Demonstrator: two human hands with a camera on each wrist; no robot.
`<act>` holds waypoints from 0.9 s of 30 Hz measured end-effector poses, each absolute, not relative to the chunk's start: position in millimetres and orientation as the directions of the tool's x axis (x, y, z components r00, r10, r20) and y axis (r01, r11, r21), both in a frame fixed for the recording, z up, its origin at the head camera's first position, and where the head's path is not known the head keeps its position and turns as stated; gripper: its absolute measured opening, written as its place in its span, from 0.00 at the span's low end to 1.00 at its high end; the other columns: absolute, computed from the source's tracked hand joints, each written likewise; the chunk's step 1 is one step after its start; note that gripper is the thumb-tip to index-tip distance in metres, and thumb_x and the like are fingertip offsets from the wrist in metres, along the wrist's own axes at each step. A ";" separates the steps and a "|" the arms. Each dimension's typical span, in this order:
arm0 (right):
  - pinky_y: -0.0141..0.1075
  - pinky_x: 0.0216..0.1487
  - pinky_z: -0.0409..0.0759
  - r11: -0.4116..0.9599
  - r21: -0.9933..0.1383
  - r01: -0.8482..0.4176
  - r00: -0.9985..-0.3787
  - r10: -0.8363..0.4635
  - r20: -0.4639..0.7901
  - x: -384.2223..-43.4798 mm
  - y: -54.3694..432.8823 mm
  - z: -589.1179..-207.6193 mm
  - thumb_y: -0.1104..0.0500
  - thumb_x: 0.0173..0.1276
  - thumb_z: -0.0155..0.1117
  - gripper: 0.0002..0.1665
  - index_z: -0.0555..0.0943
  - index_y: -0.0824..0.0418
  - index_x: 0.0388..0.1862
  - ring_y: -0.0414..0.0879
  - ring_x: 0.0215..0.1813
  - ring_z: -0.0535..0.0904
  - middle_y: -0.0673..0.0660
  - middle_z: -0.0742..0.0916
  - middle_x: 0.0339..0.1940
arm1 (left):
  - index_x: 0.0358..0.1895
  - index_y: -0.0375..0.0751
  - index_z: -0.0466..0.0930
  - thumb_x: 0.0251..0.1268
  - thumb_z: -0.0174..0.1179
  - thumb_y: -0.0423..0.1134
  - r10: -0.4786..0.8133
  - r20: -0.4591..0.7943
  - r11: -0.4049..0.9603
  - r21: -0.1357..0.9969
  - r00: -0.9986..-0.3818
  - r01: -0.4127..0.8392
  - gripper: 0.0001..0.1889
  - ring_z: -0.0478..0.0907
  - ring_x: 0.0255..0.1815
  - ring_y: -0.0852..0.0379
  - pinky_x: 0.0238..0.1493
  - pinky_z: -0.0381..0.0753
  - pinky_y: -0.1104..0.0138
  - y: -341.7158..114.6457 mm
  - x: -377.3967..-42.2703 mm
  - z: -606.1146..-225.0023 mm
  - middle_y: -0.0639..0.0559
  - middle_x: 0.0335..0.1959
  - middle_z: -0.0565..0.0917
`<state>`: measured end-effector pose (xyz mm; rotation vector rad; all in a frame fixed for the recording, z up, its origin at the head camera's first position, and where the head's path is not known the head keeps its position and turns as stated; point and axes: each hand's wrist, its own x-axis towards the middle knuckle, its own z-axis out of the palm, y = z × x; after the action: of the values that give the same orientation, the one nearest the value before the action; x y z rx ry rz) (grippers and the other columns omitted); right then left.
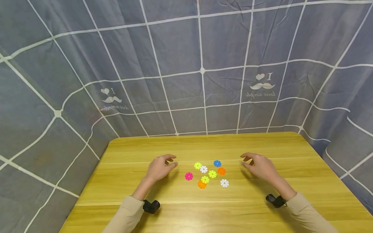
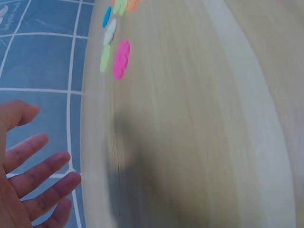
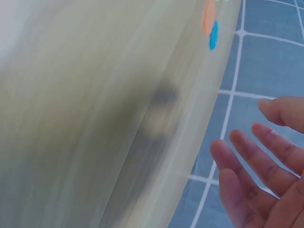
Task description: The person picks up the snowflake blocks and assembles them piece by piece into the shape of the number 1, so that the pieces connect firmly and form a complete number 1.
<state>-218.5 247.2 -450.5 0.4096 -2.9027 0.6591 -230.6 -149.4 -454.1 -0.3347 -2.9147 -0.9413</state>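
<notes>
Several notched plastic discs lie flat in a loose cluster on the table. A pink disc [image 1: 188, 176] is at the cluster's left side, and a blue disc [image 1: 217, 163] sits at its far edge. One yellow-green disc [image 1: 205, 179] overlaps an orange disc [image 1: 202, 184]; a white disc [image 1: 224, 183] lies at the near right. My left hand [image 1: 161, 167] hovers left of the pink disc, fingers loosely bent and holding nothing. On the other side my right hand [image 1: 259, 166] hovers right of the second orange disc [image 1: 221, 171], likewise holding nothing. Both palms face inward.
The wooden table [image 1: 186, 213] extends around the discs, its far edge meeting a grey curtain [image 1: 180, 81] with white grid lines. Black cameras are strapped at the left wrist [image 1: 151, 206] and the right wrist [image 1: 275, 200].
</notes>
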 end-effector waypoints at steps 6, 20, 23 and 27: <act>0.32 0.25 0.73 0.806 -0.515 -0.293 -0.956 -0.255 0.145 -218.4 236.0 -453.1 0.53 0.62 0.68 0.29 0.75 0.59 0.61 0.38 0.29 0.80 0.57 0.88 0.42 | 0.52 0.44 0.82 0.65 0.61 0.43 0.220 0.131 0.767 0.589 -0.967 0.254 0.15 0.82 0.36 0.55 0.31 0.78 0.64 -142.9 -228.2 -453.7 0.49 0.41 0.87; 0.31 0.21 0.72 0.706 -0.648 -0.285 -0.942 -0.332 0.053 -215.4 215.4 -457.9 0.53 0.59 0.72 0.31 0.76 0.61 0.59 0.37 0.21 0.75 0.53 0.86 0.37 | 0.52 0.37 0.81 0.55 0.68 0.35 0.334 0.029 0.636 0.731 -0.942 0.249 0.19 0.79 0.36 0.53 0.35 0.77 0.65 -129.0 -224.2 -460.4 0.43 0.40 0.86; 0.31 0.22 0.72 0.697 -0.659 -0.283 -0.937 -0.348 0.035 -215.5 212.6 -459.8 0.54 0.58 0.72 0.33 0.74 0.61 0.62 0.38 0.21 0.75 0.53 0.85 0.38 | 0.52 0.35 0.81 0.53 0.69 0.33 0.364 0.029 0.610 0.748 -0.931 0.262 0.20 0.80 0.38 0.50 0.38 0.79 0.64 -125.1 -224.1 -463.6 0.42 0.40 0.86; 0.30 0.22 0.72 0.684 -0.663 -0.304 -0.921 -0.390 0.020 -214.5 209.1 -465.7 0.53 0.57 0.73 0.34 0.74 0.61 0.62 0.37 0.22 0.73 0.54 0.85 0.39 | 0.51 0.34 0.81 0.51 0.70 0.32 0.376 0.020 0.609 0.749 -0.927 0.263 0.21 0.80 0.37 0.51 0.37 0.78 0.66 -118.9 -221.7 -466.0 0.41 0.39 0.85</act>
<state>-214.5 209.1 -465.7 0.6201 -2.9951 1.1419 -221.7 -118.9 -466.0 -0.5874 -2.9408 -1.3312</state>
